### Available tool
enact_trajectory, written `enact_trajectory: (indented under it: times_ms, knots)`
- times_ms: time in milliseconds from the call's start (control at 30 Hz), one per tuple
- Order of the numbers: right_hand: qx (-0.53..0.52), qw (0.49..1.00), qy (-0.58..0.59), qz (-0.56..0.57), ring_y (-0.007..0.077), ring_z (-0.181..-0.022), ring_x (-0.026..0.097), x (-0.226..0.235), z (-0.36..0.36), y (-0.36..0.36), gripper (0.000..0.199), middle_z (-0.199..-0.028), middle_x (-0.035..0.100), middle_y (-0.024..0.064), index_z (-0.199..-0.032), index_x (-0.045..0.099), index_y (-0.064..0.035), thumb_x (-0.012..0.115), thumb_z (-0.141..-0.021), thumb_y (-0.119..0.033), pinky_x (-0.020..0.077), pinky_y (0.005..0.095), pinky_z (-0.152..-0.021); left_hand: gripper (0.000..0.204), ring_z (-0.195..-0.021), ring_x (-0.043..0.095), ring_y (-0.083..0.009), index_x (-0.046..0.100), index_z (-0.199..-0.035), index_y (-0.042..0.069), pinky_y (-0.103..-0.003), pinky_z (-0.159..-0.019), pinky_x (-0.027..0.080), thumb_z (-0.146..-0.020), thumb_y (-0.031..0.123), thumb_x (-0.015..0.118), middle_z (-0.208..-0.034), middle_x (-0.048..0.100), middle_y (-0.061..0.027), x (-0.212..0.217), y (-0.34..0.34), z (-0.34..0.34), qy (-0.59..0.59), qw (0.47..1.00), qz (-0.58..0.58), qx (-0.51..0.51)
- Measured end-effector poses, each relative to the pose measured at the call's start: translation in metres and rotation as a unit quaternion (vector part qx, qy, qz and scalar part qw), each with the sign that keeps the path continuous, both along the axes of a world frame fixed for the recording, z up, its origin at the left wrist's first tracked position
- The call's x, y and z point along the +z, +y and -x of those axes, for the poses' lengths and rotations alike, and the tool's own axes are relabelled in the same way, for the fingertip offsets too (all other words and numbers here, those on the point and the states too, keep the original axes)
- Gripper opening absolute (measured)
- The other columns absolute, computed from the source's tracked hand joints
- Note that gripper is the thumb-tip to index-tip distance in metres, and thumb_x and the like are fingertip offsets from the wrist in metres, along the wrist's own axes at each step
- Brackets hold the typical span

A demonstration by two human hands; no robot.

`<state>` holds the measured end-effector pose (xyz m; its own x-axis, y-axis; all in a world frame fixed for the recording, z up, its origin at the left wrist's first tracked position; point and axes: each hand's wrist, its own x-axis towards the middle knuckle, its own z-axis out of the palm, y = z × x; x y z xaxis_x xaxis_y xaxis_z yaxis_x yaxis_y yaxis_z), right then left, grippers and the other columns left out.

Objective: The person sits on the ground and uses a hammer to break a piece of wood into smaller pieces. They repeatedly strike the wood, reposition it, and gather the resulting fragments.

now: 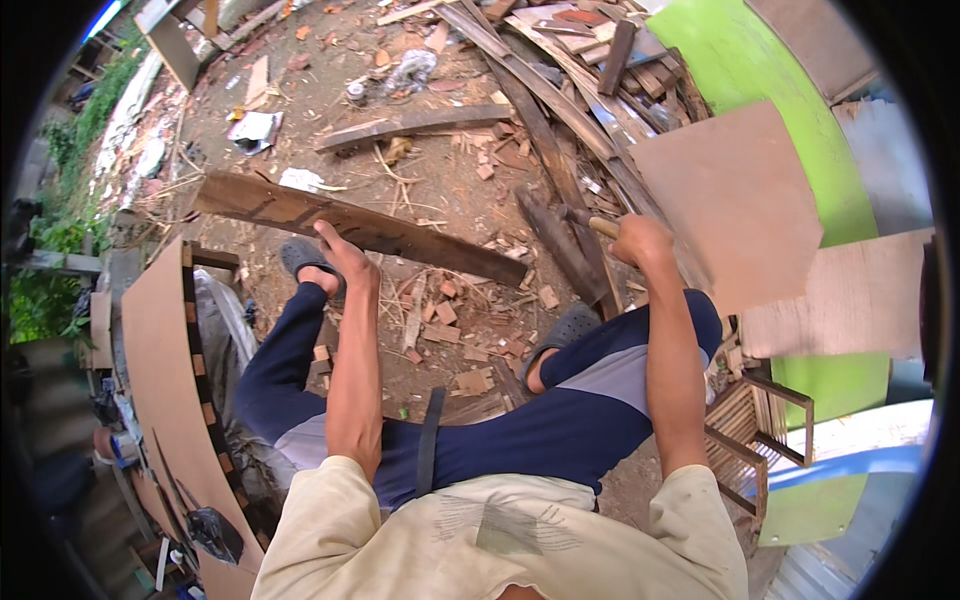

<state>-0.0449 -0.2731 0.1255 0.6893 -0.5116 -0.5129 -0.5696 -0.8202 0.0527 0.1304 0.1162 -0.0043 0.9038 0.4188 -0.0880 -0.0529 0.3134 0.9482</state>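
Across the dirt ground (440, 160), littered with wood chips and offcuts, a long dark weathered plank (360, 228) lies with its long axis running from far left to near right, its right end dipping toward the person's right foot. Right of it, a bright green curved panel (790, 120) stands with a brown plywood sheet (735, 200) leaning on it. At the near left sits a curved brown board (165, 380) edged with small wooden blocks. Farther off, a heap of scrap planks (560, 60) fills the far right.

On the plank's near edge, about midway along, the left hand (345, 255) is closed around the wood, fingers wrapped over it. Raised just right of the plank's lower end, the right hand (640, 240) is clenched in a fist around a wooden tool handle (603, 227), which points left and far; its head is too dark to make out.
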Motion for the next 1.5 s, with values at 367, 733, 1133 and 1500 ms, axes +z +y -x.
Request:
enact_trajectory:
  times_ms: [367,733,1133,1500]
  knots:
    - [0.074,0.993,-0.071,-0.065,0.0347,-0.099,0.069,-0.008,0.001,0.019,0.046,-0.103,0.072,0.0189,-0.107,0.073,-0.0052,0.080,-0.074,-0.036,0.0542,0.0458,-0.085,0.072,-0.117,0.057,-0.0237,0.046,-0.142,-0.001,-0.035,-0.107,0.041,-0.104,0.059,0.035,-0.131,0.059,-0.0131,0.070,0.031,-0.023,0.007,0.976,0.007,-0.218]
    - [-0.176,0.859,-0.279,-0.393,0.0175,-0.054,0.055,0.008,0.010,0.006,0.044,-0.065,0.059,0.0067,-0.088,0.064,0.0022,0.072,-0.090,-0.041,0.0445,0.0374,-0.053,0.054,-0.090,0.060,-0.0192,0.063,-0.107,-0.005,-0.034,-0.083,0.046,-0.105,0.046,0.045,-0.097,0.068,-0.0112,0.021,-0.059,0.045,-0.019,0.898,-0.268,-0.348]
    - [-0.196,0.633,-0.506,-0.551,0.0080,-0.048,0.047,0.011,0.024,0.018,0.040,-0.064,0.050,-0.0011,-0.103,0.058,-0.0033,0.055,-0.102,-0.043,0.0371,0.0252,-0.044,0.047,-0.079,0.064,-0.0315,0.061,-0.111,-0.001,-0.041,-0.074,0.049,-0.102,0.044,0.051,-0.083,0.066,-0.0193,0.053,-0.114,0.056,-0.158,0.903,-0.337,-0.215]
    - [-0.112,0.680,-0.639,-0.340,0.0043,-0.054,0.053,-0.010,0.011,0.022,0.029,-0.072,0.059,-0.0007,-0.113,0.057,-0.0012,0.065,-0.099,-0.025,0.0408,0.0226,-0.046,0.054,-0.087,0.065,-0.0328,0.057,-0.115,-0.002,-0.040,-0.078,0.049,-0.102,0.050,0.048,-0.098,0.067,-0.0164,0.101,-0.143,-0.019,-0.407,0.875,-0.239,-0.109]
